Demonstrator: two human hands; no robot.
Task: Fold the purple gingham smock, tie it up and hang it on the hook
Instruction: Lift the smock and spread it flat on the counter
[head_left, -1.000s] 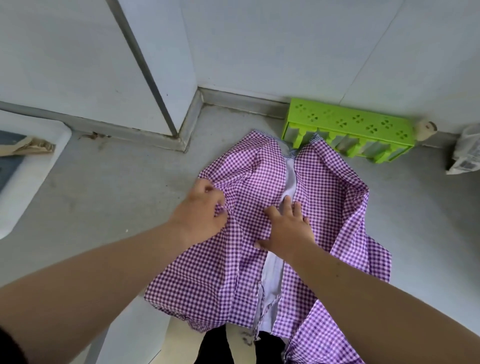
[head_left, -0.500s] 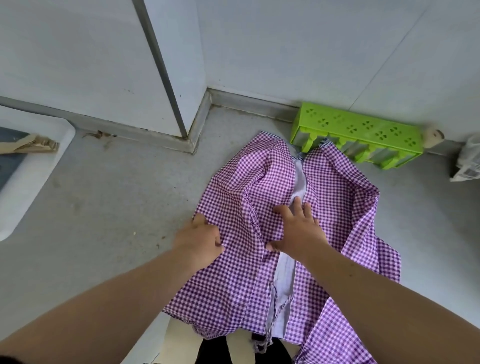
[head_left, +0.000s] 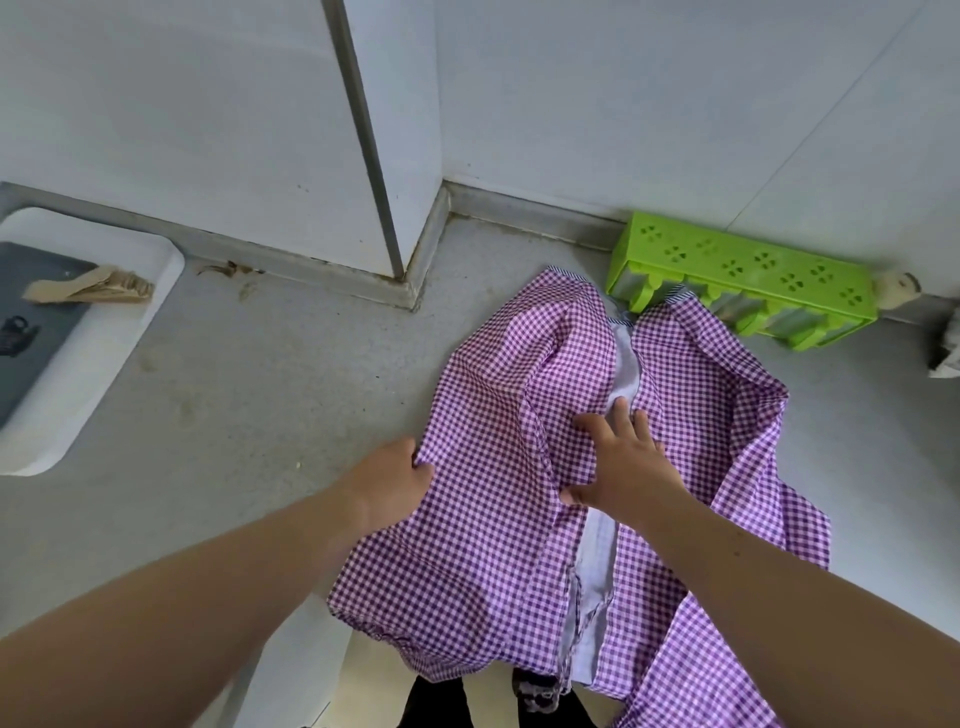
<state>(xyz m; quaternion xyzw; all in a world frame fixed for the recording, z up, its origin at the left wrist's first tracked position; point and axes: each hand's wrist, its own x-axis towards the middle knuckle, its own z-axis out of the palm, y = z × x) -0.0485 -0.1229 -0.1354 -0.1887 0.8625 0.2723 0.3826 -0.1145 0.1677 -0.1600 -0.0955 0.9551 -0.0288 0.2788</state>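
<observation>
I see the smock (head_left: 519, 545) spread out on the grey counter (head_left: 234, 415), filling the middle and lower right of the frame. Its near end hangs over the counter's edge at the bottom. A white strip runs down its middle, and the cloth is bumpy and wrinkled on both sides of that strip. My left hand (head_left: 387, 480) is at the smock's left edge, near the middle of the frame. Its fingers are curled and pinch the edge of the cloth. My right hand (head_left: 621, 460) lies flat on top of the smock, just right of the middle, with the fingers spread wide and pressing down. The fingertips touch the white strip. The two hands are near each other, with a raised fold of cloth between them. The top end of the smock touches a green rack (head_left: 748, 283) by the wall in the upper right. A white tray (head_left: 104, 353) sits at the left edge, well apart from the smock.
</observation>
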